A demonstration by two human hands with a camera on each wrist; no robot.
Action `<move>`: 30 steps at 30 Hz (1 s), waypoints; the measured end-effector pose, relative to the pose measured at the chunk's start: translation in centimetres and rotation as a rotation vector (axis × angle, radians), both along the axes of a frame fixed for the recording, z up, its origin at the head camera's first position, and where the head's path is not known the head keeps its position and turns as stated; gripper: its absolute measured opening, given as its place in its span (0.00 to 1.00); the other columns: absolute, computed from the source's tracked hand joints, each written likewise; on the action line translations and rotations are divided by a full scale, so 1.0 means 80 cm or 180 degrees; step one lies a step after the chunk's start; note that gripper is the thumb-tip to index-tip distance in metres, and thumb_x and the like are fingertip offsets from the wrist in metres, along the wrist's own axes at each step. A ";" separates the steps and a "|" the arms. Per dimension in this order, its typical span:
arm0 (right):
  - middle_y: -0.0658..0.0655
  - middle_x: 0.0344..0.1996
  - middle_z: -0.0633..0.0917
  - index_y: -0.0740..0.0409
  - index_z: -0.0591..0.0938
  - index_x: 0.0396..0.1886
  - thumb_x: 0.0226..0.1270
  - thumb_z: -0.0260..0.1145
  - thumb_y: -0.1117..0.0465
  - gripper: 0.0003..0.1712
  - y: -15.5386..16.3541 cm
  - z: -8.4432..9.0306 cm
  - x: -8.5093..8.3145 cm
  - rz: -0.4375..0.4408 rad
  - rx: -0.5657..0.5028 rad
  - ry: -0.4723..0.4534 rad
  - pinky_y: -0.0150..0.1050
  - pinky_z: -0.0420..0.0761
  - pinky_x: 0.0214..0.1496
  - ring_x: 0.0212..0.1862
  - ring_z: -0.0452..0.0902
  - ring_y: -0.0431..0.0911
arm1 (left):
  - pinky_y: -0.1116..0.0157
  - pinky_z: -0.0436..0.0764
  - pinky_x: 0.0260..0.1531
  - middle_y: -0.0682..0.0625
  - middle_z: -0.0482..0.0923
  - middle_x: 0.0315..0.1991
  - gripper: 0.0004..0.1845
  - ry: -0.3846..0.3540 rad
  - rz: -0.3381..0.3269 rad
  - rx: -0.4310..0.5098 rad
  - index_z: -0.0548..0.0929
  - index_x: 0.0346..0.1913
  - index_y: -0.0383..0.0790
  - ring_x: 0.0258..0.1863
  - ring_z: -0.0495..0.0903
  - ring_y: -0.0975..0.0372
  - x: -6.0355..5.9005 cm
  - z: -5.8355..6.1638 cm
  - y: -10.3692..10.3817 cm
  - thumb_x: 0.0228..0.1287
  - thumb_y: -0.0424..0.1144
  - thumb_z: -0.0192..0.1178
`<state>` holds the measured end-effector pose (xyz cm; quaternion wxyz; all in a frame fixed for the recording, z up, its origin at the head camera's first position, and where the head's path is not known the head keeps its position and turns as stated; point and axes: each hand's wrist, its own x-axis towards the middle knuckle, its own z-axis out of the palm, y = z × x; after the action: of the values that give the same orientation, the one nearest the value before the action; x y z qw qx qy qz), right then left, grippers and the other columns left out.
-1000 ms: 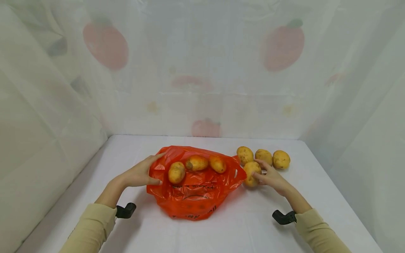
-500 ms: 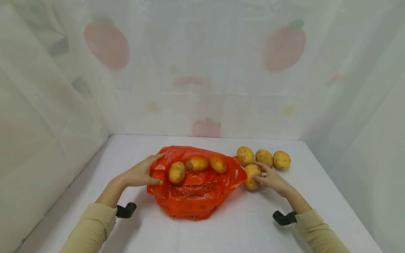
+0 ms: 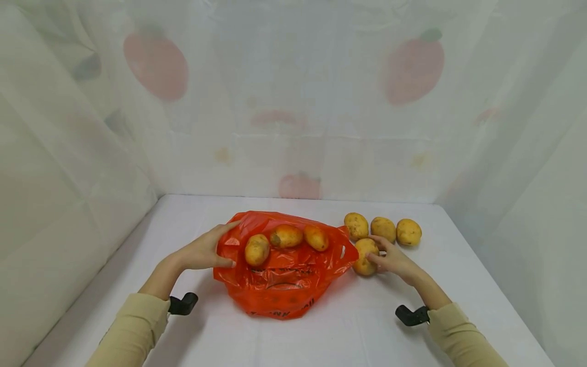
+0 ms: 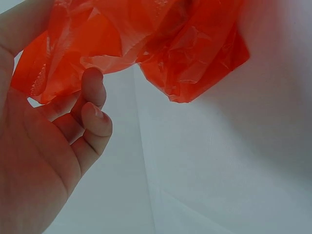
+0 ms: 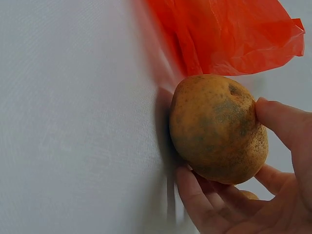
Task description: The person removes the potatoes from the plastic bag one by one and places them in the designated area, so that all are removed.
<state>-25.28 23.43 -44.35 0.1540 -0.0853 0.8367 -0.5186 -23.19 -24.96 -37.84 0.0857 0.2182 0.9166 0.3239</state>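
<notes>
A: Right hand (image 3: pixel 395 261): fingers and thumb curled round a brown-speckled yellow potato (image 3: pixel 365 256) resting on the white table (image 3: pixel 367 326), just beside the crumpled orange plastic bag (image 3: pixel 279 278).

B: Left hand (image 3: pixel 202 251): pinches the bag's left edge, fingers curled, though the contact is partly hidden. Three potatoes (image 3: pixel 285 236) lie on the bag; three more (image 3: pixel 382 228) sit behind the right hand.

Seven potatoes in all: three (image 3: pixel 285 236) on one orange bag (image 3: pixel 279 285), four (image 3: pixel 382 229) on the table.
</notes>
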 end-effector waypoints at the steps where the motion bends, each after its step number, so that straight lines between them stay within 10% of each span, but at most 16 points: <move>1: 0.74 0.61 0.61 0.61 0.53 0.69 0.63 0.62 0.52 0.42 0.000 0.000 0.000 0.0009 0.0009 0.0013 0.44 0.81 0.44 0.55 0.69 0.60 | 0.53 0.77 0.47 0.42 0.64 0.59 0.48 0.0004 -0.0001 -0.0008 0.55 0.71 0.46 0.54 0.67 0.51 0.000 0.000 0.000 0.47 0.43 0.70; 30: 0.74 0.63 0.60 0.61 0.53 0.70 0.65 0.59 0.50 0.41 -0.002 0.003 -0.005 -0.0024 0.0054 0.0105 0.47 0.80 0.46 0.59 0.65 0.64 | 0.53 0.75 0.50 0.45 0.65 0.59 0.49 0.0074 0.0003 -0.0011 0.55 0.71 0.46 0.56 0.67 0.53 0.000 -0.004 -0.003 0.46 0.43 0.70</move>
<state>-25.70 23.29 -44.08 0.1388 -0.0894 0.8439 -0.5105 -23.21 -25.20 -38.16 0.0754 0.2213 0.9182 0.3197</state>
